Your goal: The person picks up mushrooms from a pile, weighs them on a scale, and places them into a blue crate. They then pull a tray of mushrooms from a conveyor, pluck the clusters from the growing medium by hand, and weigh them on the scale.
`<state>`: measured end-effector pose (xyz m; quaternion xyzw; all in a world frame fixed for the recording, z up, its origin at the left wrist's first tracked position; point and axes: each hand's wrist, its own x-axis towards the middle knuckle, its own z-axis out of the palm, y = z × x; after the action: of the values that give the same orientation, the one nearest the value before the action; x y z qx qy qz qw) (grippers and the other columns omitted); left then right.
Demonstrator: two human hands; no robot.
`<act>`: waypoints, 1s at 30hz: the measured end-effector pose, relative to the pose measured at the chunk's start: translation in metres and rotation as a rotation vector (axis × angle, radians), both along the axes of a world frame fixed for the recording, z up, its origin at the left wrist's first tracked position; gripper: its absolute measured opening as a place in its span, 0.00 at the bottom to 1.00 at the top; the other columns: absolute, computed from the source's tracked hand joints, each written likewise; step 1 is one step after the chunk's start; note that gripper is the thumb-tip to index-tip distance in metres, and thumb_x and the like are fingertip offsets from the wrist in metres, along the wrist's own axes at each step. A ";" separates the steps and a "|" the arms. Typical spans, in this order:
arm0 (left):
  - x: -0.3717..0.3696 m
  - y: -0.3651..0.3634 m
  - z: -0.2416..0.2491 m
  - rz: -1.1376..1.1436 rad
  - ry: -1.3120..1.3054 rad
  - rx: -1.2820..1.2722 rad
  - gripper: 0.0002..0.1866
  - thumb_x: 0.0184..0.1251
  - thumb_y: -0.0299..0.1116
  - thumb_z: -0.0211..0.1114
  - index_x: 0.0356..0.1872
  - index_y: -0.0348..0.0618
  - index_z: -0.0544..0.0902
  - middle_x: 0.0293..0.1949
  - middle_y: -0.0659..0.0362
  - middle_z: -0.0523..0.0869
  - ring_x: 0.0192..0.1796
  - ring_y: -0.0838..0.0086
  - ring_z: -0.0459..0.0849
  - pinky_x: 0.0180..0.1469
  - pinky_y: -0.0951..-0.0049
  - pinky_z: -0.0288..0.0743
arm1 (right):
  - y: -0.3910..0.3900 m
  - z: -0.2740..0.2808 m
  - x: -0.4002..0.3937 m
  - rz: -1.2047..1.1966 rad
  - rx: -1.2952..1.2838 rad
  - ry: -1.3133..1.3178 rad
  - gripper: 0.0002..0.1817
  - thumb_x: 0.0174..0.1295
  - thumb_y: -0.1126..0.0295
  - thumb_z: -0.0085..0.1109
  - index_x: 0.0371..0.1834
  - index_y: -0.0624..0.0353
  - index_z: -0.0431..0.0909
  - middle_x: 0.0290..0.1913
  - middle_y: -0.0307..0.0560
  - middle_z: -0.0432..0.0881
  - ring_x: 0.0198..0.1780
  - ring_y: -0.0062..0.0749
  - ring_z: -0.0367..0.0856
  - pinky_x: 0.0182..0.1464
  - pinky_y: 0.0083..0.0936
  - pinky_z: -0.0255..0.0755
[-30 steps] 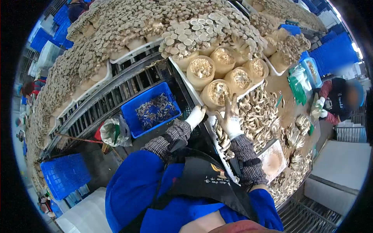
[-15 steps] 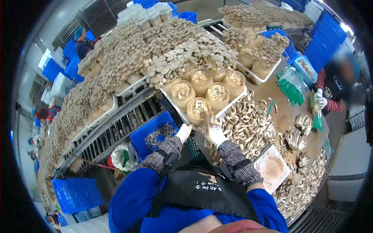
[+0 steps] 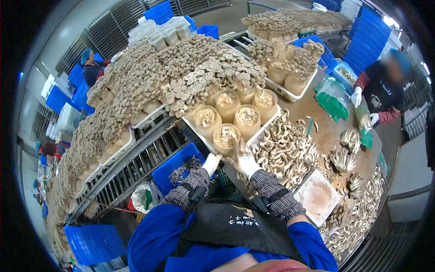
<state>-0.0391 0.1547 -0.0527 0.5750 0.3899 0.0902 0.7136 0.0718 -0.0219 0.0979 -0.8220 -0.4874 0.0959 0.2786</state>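
A white tray (image 3: 267,124) holds several cultivation bottles, some with bare, crumbly tops and others crowned with grey-brown mushrooms. My left hand (image 3: 211,163), in a white glove, grips the tray's near corner, its fingertips partly hidden. My right hand (image 3: 245,162), gloved with dirty grey fingertips, reaches up against the right side of the nearest bottle (image 3: 226,138). Its fingers are stretched out and its thumb points toward the tray corner. Loose mushrooms (image 3: 284,145) lie heaped just right of this hand.
A soiled white scale-like slab (image 3: 317,196) lies on the brown table (image 3: 330,135) among mushroom piles. Left are a blue crate (image 3: 166,172) with scraps and a roller conveyor (image 3: 146,141) bearing mushroom trays. Across the table a co-worker (image 3: 378,90) holds a clear-and-green bag (image 3: 364,124).
The view has tilted, so the tray and bottles appear slightly lower and further left. My right fingers look closer to the near bottle. The co-worker's hands have shifted on the bag.
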 end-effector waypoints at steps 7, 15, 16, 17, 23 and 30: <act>-0.007 0.008 0.036 -0.094 -0.183 -0.068 0.24 0.61 0.27 0.66 0.59 0.31 0.71 0.45 0.53 0.84 0.45 0.67 0.83 0.41 0.67 0.80 | 0.008 -0.010 -0.011 -0.077 0.041 0.040 0.48 0.61 0.53 0.63 0.77 0.62 0.47 0.72 0.82 0.49 0.73 0.73 0.54 0.73 0.50 0.54; -0.031 0.100 0.049 -0.073 -0.090 0.104 0.23 0.63 0.31 0.71 0.56 0.31 0.75 0.44 0.56 0.84 0.45 0.73 0.80 0.48 0.74 0.76 | 0.030 0.034 -0.016 -0.177 0.189 -0.046 0.45 0.58 0.61 0.67 0.75 0.64 0.52 0.74 0.72 0.53 0.73 0.67 0.56 0.73 0.49 0.55; -0.031 0.113 0.075 0.027 -0.043 0.166 0.22 0.63 0.30 0.70 0.55 0.31 0.76 0.43 0.56 0.85 0.44 0.74 0.80 0.49 0.74 0.76 | 0.038 0.042 -0.013 -0.161 0.207 -0.128 0.44 0.56 0.64 0.68 0.74 0.65 0.55 0.73 0.71 0.56 0.73 0.66 0.57 0.72 0.49 0.55; -0.027 0.134 0.060 0.058 -0.119 0.250 0.21 0.63 0.30 0.70 0.54 0.31 0.76 0.43 0.56 0.85 0.45 0.74 0.81 0.49 0.74 0.76 | 0.050 0.057 -0.013 -0.130 0.232 -0.135 0.42 0.55 0.67 0.67 0.72 0.65 0.58 0.71 0.69 0.60 0.70 0.65 0.61 0.71 0.49 0.58; -0.002 0.228 0.047 0.210 -0.282 0.739 0.29 0.51 0.32 0.78 0.54 0.36 0.76 0.54 0.46 0.81 0.55 0.59 0.81 0.56 0.64 0.75 | 0.163 0.072 -0.009 0.072 0.148 -0.169 0.33 0.56 0.63 0.66 0.65 0.63 0.69 0.67 0.62 0.68 0.70 0.61 0.64 0.70 0.50 0.58; 0.023 0.289 0.087 -0.023 -0.456 0.664 0.41 0.44 0.34 0.80 0.62 0.41 0.70 0.59 0.54 0.77 0.61 0.62 0.77 0.66 0.62 0.69 | 0.255 0.047 -0.005 -0.094 -0.134 -0.343 0.45 0.54 0.53 0.68 0.68 0.74 0.60 0.69 0.71 0.60 0.71 0.67 0.55 0.72 0.54 0.50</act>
<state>-0.0161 0.4436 0.0341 0.7440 0.1647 0.3285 0.5580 0.0669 0.2330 0.1449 -0.8648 -0.4814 -0.0264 0.1402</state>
